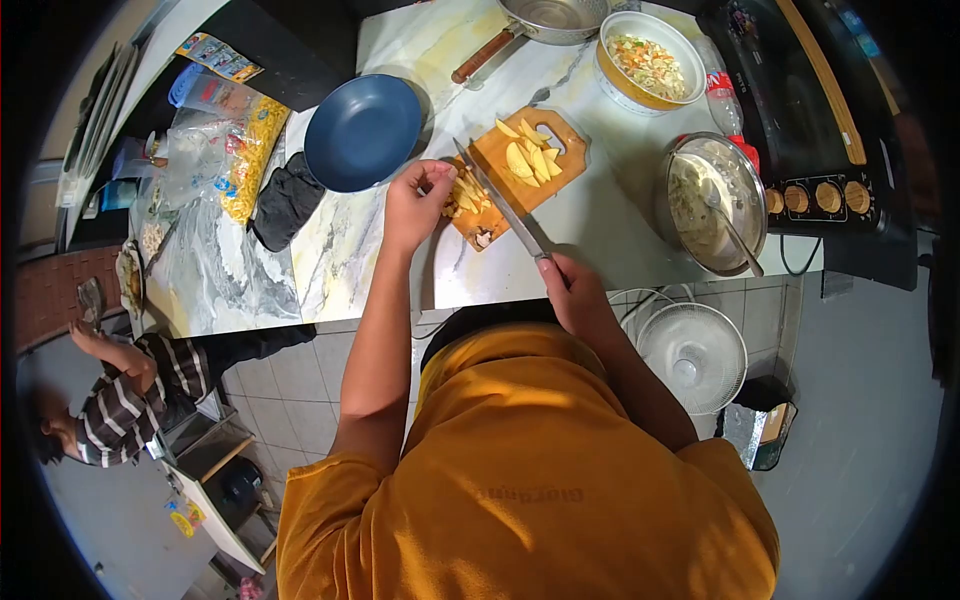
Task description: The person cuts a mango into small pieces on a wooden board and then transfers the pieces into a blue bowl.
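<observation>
My right hand point(577, 290) grips the handle of a long kitchen knife point(508, 211), its blade lying slantwise across the wooden cutting board point(572, 178). Beside the blade's far part, my left hand point(418, 202) is closed, with thumb and fingertips together at the board's left edge. Anything between those fingers is hidden. Thin cut strips point(467, 194) of a pale yellow food, looking like potato, lie between that hand and the knife. On the blade's other side rest several wider yellow slices point(531, 156). A small pale scrap point(484, 239) sits at the board's near corner.
A blue plate point(362, 133) and black cloth point(287, 203) lie left, near a bag of yellow pasta point(250, 160). Rightward stand a bowl of shredded vegetables point(645, 65) and a metal bowl with a spoon point(708, 205). A pan point(556, 15) is behind. Another person point(150, 385) is at left.
</observation>
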Available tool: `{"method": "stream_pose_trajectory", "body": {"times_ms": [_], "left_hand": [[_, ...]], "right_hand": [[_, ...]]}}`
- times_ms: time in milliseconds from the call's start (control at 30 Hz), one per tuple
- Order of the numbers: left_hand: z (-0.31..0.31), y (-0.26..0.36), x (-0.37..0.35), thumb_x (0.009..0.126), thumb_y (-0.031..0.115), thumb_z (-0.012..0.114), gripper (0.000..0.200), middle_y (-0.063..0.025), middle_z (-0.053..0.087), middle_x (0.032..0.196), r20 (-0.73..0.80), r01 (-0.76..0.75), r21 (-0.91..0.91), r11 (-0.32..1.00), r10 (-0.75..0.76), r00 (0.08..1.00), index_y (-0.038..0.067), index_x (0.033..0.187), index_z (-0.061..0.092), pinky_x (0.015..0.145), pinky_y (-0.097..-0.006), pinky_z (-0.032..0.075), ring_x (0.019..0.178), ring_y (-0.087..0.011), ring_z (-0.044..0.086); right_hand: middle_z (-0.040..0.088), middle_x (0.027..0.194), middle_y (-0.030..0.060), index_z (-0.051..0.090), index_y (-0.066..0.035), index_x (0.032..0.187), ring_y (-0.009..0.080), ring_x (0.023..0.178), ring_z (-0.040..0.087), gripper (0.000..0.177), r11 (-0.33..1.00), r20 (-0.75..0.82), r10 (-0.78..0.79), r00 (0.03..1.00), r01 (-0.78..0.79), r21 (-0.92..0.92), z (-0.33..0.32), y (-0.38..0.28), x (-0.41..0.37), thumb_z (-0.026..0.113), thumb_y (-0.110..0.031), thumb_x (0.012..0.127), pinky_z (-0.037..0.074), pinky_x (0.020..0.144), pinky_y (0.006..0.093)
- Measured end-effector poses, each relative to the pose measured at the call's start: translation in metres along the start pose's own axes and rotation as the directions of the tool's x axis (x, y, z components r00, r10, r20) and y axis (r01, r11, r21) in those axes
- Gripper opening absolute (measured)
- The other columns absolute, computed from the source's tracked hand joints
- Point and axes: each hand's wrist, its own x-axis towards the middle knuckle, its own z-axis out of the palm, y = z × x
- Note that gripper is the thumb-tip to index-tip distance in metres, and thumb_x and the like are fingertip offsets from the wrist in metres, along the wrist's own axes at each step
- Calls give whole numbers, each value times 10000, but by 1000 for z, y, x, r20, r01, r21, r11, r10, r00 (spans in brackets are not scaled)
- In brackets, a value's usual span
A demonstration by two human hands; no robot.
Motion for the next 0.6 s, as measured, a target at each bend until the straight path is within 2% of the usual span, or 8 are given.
{"method": "stream_pose_trajectory", "body": {"times_ms": [100, 200, 600], "left_hand": [[4, -7, -1, 923, 140, 727, 178, -29, 705, 841, -23, -48, -20, 999, 48, 999, -17, 1004, 713, 704, -231, 485, 757, -62, 611], [6, -8, -4, 922, 130, 731, 174, -22, 703, 831, -38, -21, -95, 995, 18, 999, -20, 1009, 716, 696, -227, 480, 752, -60, 609], [4, -8, -10, 922, 124, 737, 181, -53, 728, 880, -129, -72, -76, 995, 61, 990, -26, 1020, 714, 759, -238, 508, 828, -78, 646]], "right_hand": [[428, 635, 116, 534, 7, 851, 184, 607, 391, 350, 996, 65, 45, 997, -50, 80, 2, 3, -1, 530, -291, 1035, 386, 589, 357], [435, 644, 122, 531, 5, 848, 185, 614, 399, 360, 995, 64, 51, 997, -55, 77, 4, 4, -1, 522, -301, 1037, 391, 597, 359], [478, 628, 138, 576, 7, 869, 195, 593, 418, 358, 997, 46, 82, 996, -82, 1, 0, -2, 1, 536, -312, 1024, 406, 594, 367]]}}
